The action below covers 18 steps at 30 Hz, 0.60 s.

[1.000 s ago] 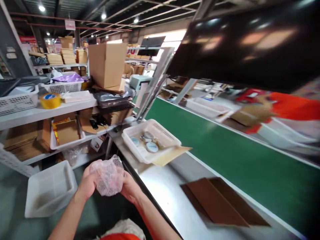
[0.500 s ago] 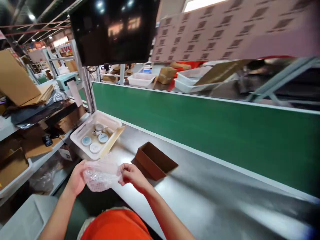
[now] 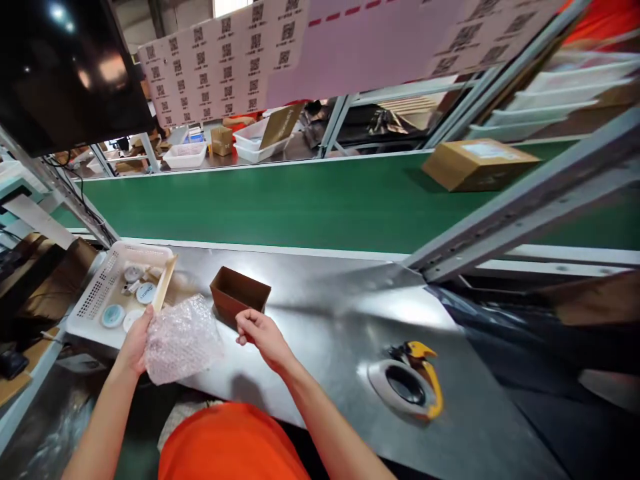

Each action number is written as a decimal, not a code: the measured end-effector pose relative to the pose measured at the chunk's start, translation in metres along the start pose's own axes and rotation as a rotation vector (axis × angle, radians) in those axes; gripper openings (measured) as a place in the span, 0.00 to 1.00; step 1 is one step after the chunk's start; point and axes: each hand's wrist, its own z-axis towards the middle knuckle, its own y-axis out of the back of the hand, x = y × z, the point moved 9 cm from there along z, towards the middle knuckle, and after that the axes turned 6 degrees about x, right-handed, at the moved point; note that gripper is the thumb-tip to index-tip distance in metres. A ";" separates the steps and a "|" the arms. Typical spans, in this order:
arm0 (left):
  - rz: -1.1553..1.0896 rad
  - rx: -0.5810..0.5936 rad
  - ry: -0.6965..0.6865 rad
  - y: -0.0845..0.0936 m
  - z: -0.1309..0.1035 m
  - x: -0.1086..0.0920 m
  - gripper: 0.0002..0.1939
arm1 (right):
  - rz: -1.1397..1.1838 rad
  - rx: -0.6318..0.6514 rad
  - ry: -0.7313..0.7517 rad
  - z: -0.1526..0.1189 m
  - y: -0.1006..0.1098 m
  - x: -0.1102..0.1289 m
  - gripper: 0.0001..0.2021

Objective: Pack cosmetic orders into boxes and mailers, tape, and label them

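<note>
My left hand [image 3: 135, 340] grips the left edge of a crumpled sheet of clear bubble wrap [image 3: 184, 340], which spreads out above the table's front edge. To the right of the wrap, apart from it, is my right hand [image 3: 261, 337], its fingers curled closed and nothing showing in them. An open brown cardboard box [image 3: 235, 303] stands on the metal table just behind that hand. Close behind my left hand, a white plastic basket [image 3: 83, 317] holds several round lidded tins [image 3: 113, 316] and small white pieces.
A yellow-handled tape dispenser [image 3: 425, 383] with a tape roll lies at the right on the metal table [image 3: 330, 393]. Behind runs a green conveyor belt [image 3: 280, 207] carrying a taped carton [image 3: 480, 163]. A slanted metal post [image 3: 500, 207] rises at the right; a black monitor [image 3: 65, 73] hangs upper left.
The view has swung right, bringing the tape dispenser and carton into sight. My right hand has let go of the bubble wrap, which now hangs wider from my left hand.
</note>
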 end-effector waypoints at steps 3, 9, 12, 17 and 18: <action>-0.023 0.018 -0.027 -0.002 -0.003 0.001 0.21 | 0.004 0.181 0.074 -0.006 -0.029 0.004 0.31; 0.162 -0.290 -0.352 0.057 -0.042 -0.030 0.29 | -0.286 0.352 0.130 0.013 -0.101 -0.001 0.22; 0.339 -0.473 -0.428 0.099 -0.079 -0.042 0.31 | -0.360 0.376 0.111 0.032 -0.129 -0.006 0.26; 0.295 -0.791 -0.446 0.194 -0.147 0.003 0.31 | -0.594 0.738 0.011 0.050 -0.207 -0.049 0.25; 0.236 -0.871 -0.418 0.217 -0.164 0.024 0.31 | -0.637 0.797 -0.018 0.052 -0.223 -0.066 0.24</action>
